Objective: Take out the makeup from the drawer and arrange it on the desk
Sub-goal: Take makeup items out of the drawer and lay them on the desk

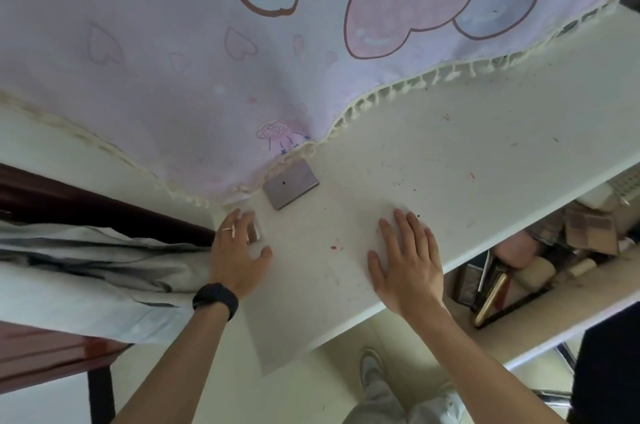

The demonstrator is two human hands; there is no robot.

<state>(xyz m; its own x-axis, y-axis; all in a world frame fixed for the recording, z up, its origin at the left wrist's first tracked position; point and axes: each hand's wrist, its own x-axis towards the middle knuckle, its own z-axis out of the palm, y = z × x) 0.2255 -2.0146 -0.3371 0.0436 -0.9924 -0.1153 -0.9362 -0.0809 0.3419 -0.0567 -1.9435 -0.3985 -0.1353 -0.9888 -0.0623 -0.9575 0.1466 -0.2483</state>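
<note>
On the white desk point(450, 153), seen from the head camera, a flat grey-mauve compact point(291, 188) is lying closed, its far edge touching the fringe of a lilac cloth point(207, 77) printed with hearts, which is covering the far part of the desk.

The left hand point(239, 250) is resting at the desk's left end, just near of the compact and apart from it. Its fingers are bending down over a small case point(255, 233) with a pale rim, which is lying on the desk right under the fingertips. The thumb is sticking out to the right, clear of the case. Whether the fingers are gripping the case or only touching it cannot be told, as that spot is blurred. A ring is showing on one finger and a black band point(215, 299) is sitting on the wrist.

The right hand point(405, 264) is lying palm down on the desk, fingers straight and slightly spread, holding nothing. It is sitting to the right of the compact and nearer, well apart from it.

Below the desk's near edge on the right, the drawer point(512, 314) is standing open. More makeup is crowding inside it: a gold tube point(491, 299) lying slanted near the front, brown palettes point(588, 229) further right, and a pink item point(512, 247) between them.
</note>
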